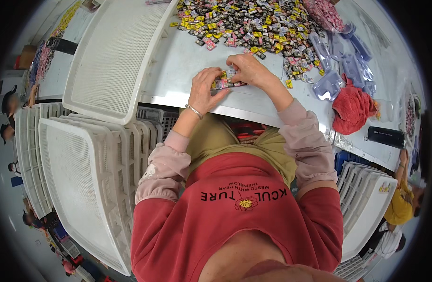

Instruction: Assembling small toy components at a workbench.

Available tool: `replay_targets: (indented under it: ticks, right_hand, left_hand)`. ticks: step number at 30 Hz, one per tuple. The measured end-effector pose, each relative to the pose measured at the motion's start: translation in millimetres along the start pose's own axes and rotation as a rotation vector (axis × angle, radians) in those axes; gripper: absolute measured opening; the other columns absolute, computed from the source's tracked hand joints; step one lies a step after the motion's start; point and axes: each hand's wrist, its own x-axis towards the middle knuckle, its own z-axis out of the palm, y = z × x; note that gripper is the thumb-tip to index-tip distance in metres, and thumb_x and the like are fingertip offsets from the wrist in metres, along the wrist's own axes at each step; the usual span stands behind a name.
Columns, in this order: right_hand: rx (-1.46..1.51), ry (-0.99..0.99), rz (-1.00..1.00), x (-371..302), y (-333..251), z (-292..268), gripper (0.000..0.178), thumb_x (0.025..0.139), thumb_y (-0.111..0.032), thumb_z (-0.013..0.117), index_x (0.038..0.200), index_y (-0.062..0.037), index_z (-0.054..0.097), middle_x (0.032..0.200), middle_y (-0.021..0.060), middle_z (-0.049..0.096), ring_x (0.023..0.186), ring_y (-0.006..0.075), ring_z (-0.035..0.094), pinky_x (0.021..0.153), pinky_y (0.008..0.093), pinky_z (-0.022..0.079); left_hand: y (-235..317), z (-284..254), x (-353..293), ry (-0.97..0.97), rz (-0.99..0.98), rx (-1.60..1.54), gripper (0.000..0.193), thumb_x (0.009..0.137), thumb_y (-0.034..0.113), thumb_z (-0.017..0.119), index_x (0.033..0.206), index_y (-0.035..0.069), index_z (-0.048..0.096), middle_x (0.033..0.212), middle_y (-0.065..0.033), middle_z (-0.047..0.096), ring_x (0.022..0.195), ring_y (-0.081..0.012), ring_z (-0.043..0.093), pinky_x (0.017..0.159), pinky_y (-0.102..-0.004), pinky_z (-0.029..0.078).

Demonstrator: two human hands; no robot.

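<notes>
A small block of flat, printed packets (221, 84), pink, yellow and dark, lies on the table near its front edge. Around its left side curls my left hand (206, 89), with the thumb along the near side and the fingers along the far side. My right hand (250, 71) reaches in from the right, its thumb and fingers bent down onto a pale packet (231, 74) at the block's top. The fingertips partly cover what they grip. Beyond both hands spreads a large loose heap of similar packets (253, 28) in black, yellow and pink.
A white mesh tray (112, 51) rests on the table at left, above stacked trays (79, 178). To the right are clear plastic moulded pieces (354, 68), a red cloth (352, 110) and a black cylinder (386, 137). More trays (366, 202) stand at lower right; other people work around.
</notes>
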Motion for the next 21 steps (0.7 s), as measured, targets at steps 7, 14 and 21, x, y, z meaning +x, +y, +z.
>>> replay_targets:
  ticks: [7,14,21]
  right_hand:
    - [0.116,0.01,0.028,-7.7,7.1,6.0,0.016,0.07,-0.001,0.069,0.086,0.0013,0.066,0.085,0.015,0.065,0.076,0.0301,0.065,0.068,0.038,0.051]
    - [0.236,0.204,-0.005,-19.1,4.9,20.0,0.006,0.074,-0.005,0.066,0.079,-0.0019,0.068,0.085,0.013,0.064,0.08,0.033,0.064,0.071,0.0412,0.051]
    - [0.076,0.176,0.138,-14.6,-6.1,23.6,0.008,0.072,-0.008,0.069,0.079,-0.0032,0.068,0.084,0.0135,0.064,0.078,0.033,0.063,0.07,0.0436,0.05]
  left_hand:
    - [-7.5,1.7,-3.1,-0.024,-0.01,-0.029,0.053,0.068,0.026,0.08,0.112,0.005,0.059,0.122,-0.0117,0.059,0.117,-0.0331,0.051,0.1,-0.0427,0.037]
    - [-9.7,4.6,-5.8,0.008,-0.015,0.02,0.05,0.068,0.024,0.081,0.11,0.005,0.061,0.122,-0.0098,0.061,0.117,-0.0315,0.052,0.099,-0.042,0.039]
    - [-8.0,5.3,-5.5,-0.024,-0.013,0.037,0.046,0.069,0.024,0.08,0.108,0.007,0.065,0.125,-0.0086,0.06,0.12,-0.0313,0.05,0.101,-0.0416,0.038]
